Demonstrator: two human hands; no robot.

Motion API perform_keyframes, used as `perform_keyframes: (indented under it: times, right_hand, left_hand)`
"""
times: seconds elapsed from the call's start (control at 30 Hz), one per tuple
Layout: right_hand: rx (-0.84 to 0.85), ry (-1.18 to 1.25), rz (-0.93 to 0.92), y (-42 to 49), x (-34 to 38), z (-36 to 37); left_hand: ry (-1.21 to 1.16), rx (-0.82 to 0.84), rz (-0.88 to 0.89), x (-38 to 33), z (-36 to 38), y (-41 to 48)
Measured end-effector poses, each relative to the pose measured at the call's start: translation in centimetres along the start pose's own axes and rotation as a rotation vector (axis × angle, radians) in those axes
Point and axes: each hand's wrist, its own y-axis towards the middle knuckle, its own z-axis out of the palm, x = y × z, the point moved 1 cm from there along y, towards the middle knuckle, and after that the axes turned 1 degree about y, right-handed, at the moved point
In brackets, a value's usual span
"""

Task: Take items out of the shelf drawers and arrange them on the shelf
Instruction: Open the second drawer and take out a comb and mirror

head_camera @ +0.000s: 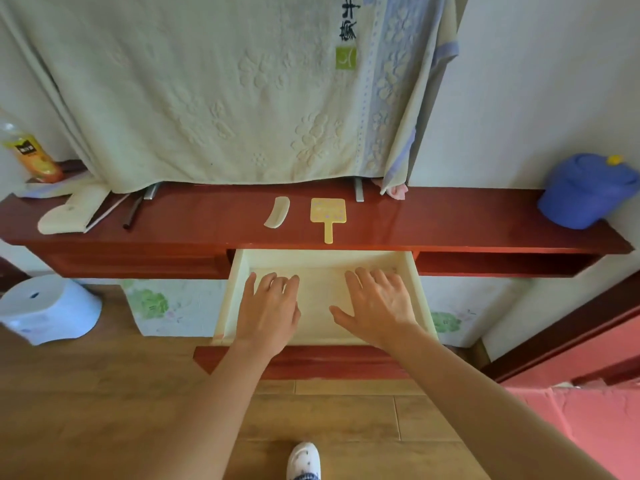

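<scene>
A pale drawer (231, 289) with a red front is pulled out from under the red wooden shelf (433, 216). Both hands are inside it, palms down, fingers spread. My left hand (268, 311) rests on the left of the drawer floor, my right hand (379, 304) on the right. I see nothing held in either hand, and the visible drawer floor shows only a pale liner. On the shelf above the drawer lie a cream comb (277, 212) and a yellow hand mirror (328, 214), side by side.
A pale towel (207, 91) hangs over something behind the shelf. A blue lidded pot (585, 190) stands at the shelf's right end. At the left end are a yellow bottle (29, 152), a cream case (74, 211) and a dark pen (133, 211). A white stool (48, 308) stands on the floor, left.
</scene>
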Motion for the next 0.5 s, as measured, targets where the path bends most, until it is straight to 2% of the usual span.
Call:
perform_keyframes:
  times: [0.5]
  right_hand:
    - [0.032, -0.011, 0.058, -8.4, 3.9, 7.4]
  left_hand:
    - [-0.019, 0.146, 0.04, -0.6, 5.9, -8.7]
